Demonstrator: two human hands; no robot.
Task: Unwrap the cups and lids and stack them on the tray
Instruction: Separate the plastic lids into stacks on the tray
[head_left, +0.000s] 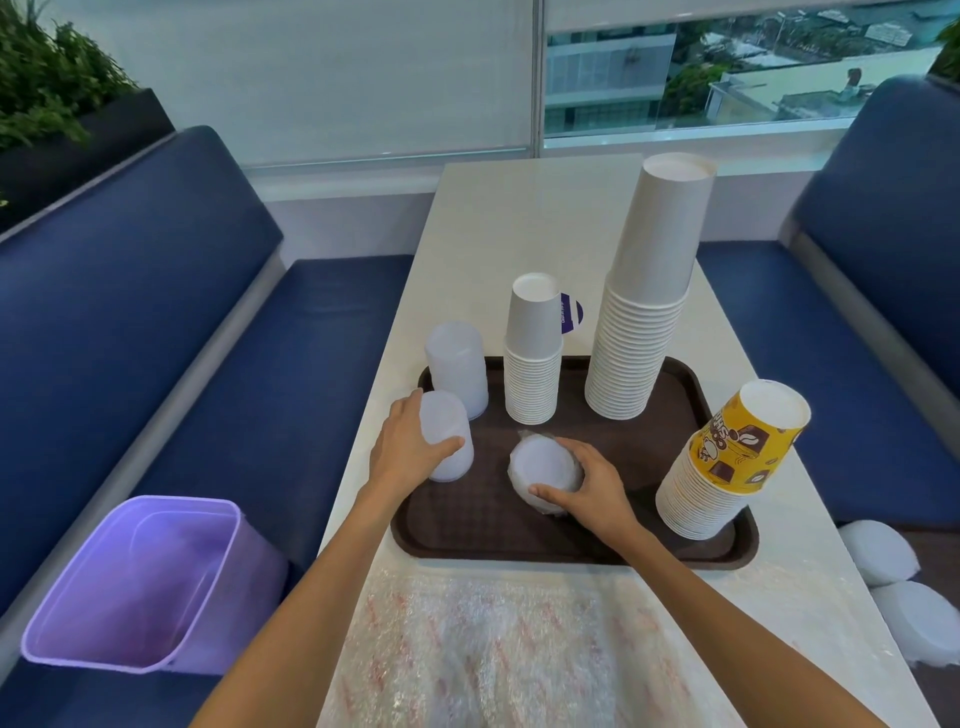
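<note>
1. Brown tray (467, 519) sits on the white table (519, 218), carrying three upside-down cup stacks (639, 338).
2. Left hand (402, 447) curls round a bare lid stack (448, 441) at the tray's left edge.
3. Right hand (592, 488) grips a plastic-wrapped lid stack (543, 465) mid-tray.

Two forearms show, bare along their whole visible length. The left hand (410, 447) and the right hand (587, 483) are bare as well, with slender fingers.
</note>
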